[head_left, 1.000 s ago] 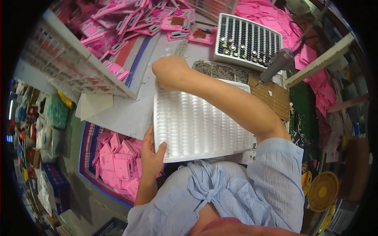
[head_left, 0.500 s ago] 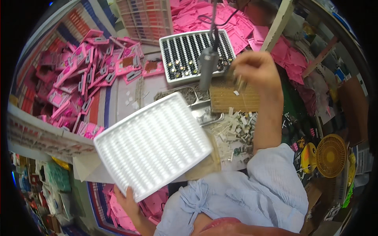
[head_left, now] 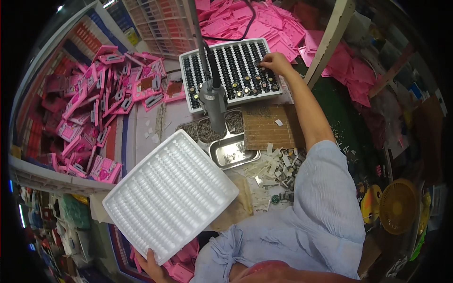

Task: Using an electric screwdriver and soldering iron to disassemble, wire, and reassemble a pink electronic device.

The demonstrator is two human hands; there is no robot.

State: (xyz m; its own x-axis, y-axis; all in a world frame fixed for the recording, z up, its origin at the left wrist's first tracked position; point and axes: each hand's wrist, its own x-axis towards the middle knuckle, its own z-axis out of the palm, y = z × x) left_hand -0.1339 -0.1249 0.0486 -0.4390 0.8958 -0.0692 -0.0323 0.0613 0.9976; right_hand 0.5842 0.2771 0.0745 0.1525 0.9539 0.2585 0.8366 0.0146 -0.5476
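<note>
My left hand (head_left: 152,266) grips the lower corner of a white plastic tray (head_left: 170,193) with rows of small moulded pockets, tilted over the front of the bench. At the far side, my right hand (head_left: 277,64) reaches over a second white tray (head_left: 231,104) filled with rows of small black round parts (head_left: 222,61). Its fingers are pinched together at the tray's right part; whatever lies between them is too small to make out. Several gold-topped round pieces (head_left: 247,91) sit on the tray's near rows. A grey electric screwdriver (head_left: 213,106) hangs in front of the tray.
A metal dish (head_left: 233,151) with screws (head_left: 200,129) lies beside a brown corrugated board (head_left: 266,132). Small white pieces (head_left: 283,165) are scattered nearby. Pink cases (head_left: 101,85) heap up at left, flat pink panels (head_left: 255,23) at the back. A post (head_left: 330,42) stands at right.
My right hand has moved forward from above the board to the filled tray. The tray in my left hand has shifted down and left. The screwdriver has swung left.
</note>
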